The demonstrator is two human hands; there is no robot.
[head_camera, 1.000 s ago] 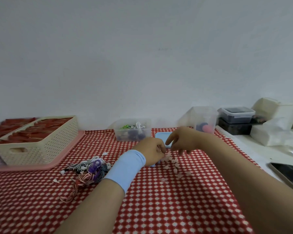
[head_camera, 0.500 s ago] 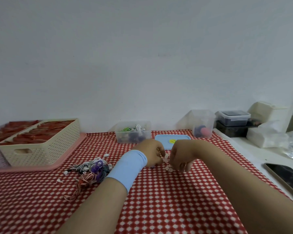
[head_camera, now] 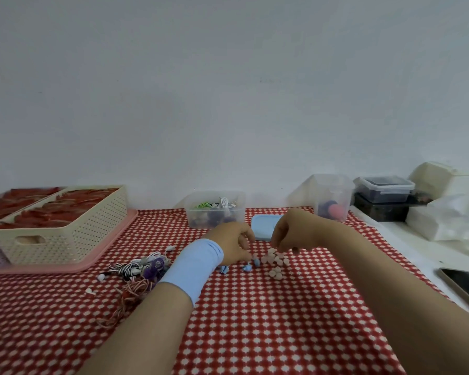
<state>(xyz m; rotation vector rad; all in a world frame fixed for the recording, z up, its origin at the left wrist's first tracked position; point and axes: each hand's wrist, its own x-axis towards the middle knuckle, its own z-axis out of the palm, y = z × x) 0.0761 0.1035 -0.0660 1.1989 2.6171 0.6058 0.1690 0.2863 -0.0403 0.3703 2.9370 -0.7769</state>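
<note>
While left hand (head_camera: 232,243) and right hand (head_camera: 295,232) curl fingers over pieces (head_camera: 274,259), cords (head_camera: 144,269) lie beside.

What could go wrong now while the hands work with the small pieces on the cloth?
The pink pieces lie loose under the right hand; a careless sweep might scatter them over the cloth. The blue pieces by the left hand lie close to them and could get mixed in. The tangle of cords beside the left forearm might get dragged.
</note>
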